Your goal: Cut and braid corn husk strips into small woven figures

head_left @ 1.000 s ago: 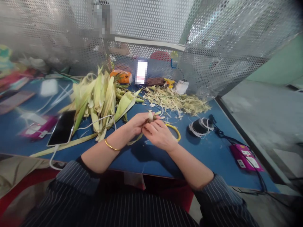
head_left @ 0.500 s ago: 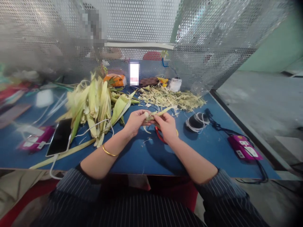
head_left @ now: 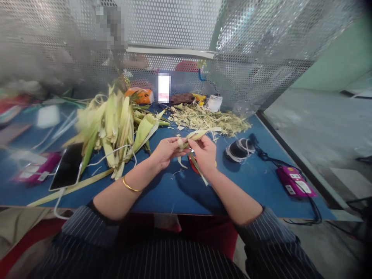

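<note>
Over the middle of the blue table, both my hands are closed on corn husk strips (head_left: 199,134). My left hand (head_left: 167,151) pinches a small pale folded or knotted bit of husk at the strips' left end. Close beside it, my right hand (head_left: 204,152) grips the strips between thumb and fingers. One strip rises over the right hand, while a narrow one hangs below toward the table. Partly hidden under the right hand lies a red-handled tool (head_left: 192,162), its kind unclear. A pile of corn husks (head_left: 119,124) lies to the left.
Shredded husk (head_left: 209,120) is heaped at the back, near an orange packet (head_left: 139,95). Right of my hands sit a cord-wrapped black object (head_left: 240,150) and a magenta power strip (head_left: 295,181). A phone (head_left: 67,166) with a white cable lies left. Perforated metal (head_left: 174,27) stands behind.
A narrow husk strip now hangs below my right hand, and the upper strip arches more over it. Both hands stay close together. The view has shifted slightly.
</note>
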Available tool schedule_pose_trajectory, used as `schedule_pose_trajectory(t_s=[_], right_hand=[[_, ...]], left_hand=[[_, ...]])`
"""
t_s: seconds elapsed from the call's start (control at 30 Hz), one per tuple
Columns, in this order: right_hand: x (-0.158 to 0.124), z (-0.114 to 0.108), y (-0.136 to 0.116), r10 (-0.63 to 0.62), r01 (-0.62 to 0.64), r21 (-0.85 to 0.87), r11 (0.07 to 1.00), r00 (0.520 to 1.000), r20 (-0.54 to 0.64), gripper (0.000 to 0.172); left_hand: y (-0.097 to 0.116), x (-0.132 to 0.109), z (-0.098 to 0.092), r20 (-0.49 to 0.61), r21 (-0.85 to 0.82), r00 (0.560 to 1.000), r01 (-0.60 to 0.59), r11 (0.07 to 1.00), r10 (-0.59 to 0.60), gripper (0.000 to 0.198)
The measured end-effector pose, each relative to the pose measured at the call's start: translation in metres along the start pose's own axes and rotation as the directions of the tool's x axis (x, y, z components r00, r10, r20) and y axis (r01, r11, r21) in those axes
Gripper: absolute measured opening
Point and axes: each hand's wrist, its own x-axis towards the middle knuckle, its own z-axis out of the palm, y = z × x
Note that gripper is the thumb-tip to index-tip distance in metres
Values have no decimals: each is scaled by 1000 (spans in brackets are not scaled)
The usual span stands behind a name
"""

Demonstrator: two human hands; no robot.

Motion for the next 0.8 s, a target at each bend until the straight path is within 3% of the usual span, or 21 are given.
schedule_pose_trajectory(t_s=[0.13, 0.23, 0.33, 0.4, 0.63, 0.8], right_hand=[[0, -3, 4, -133, 147, -188, 971, 987, 86, 6], [-1, -4, 2, -158, 183, -204, 962, 978, 134, 5], [-2, -3, -1, -110, 140, -181, 973, 980, 167, 3], [-2, -2, -2, -76, 106, -172, 979, 982, 172, 4], [1, -1, 1, 62, -55, -61, 997, 991, 118, 10], [-1, -1, -1, -94, 133, -227, 965, 980, 174, 8]], left_hand=[[0, -2, 3, -68, -1, 997, -41, 999, 41, 12], [2, -2, 3, -66, -5, 998, -9, 1000, 9, 17], [3, -2, 1, -56, -59, 998, 27, 998, -31, 6], [3, 0, -1, -58, -90, 997, 52, 995, -57, 10], [1, 2, -2, -21, -28, 997, 72, 997, -72, 5], [-1, 0, 1, -66, -33, 997, 32, 999, -35, 13]])
